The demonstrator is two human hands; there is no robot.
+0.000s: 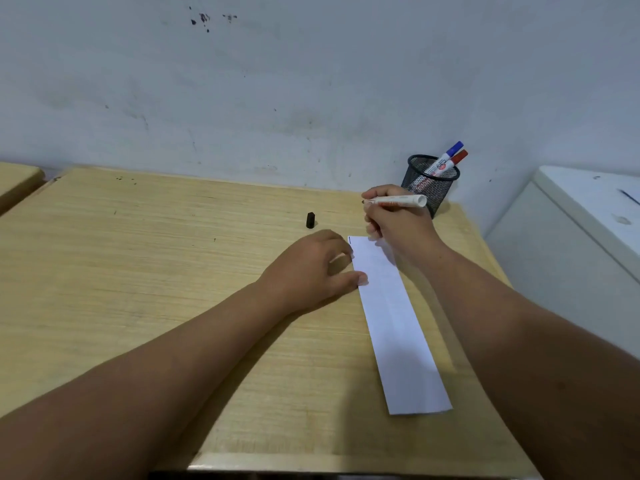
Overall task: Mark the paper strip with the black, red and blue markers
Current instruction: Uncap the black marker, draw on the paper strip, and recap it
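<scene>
A long white paper strip (394,320) lies on the wooden desk (173,271), running from the middle right toward the near edge. A short black line shows at its far left corner. My left hand (311,271) presses its fingertips on the strip's left edge. My right hand (398,223) hovers over the strip's far end and holds an uncapped black marker (398,200) level, tip pointing left. The black cap (310,220) stands on the desk left of my hands. The blue marker (450,154) and red marker (455,161) stand in a black mesh cup (431,188).
A stained white wall rises behind the desk. A white cabinet or appliance (588,220) stands close to the desk's right side. Another wooden surface (17,181) sits at far left. The mesh cup stands at the desk's far right corner, just behind my right hand.
</scene>
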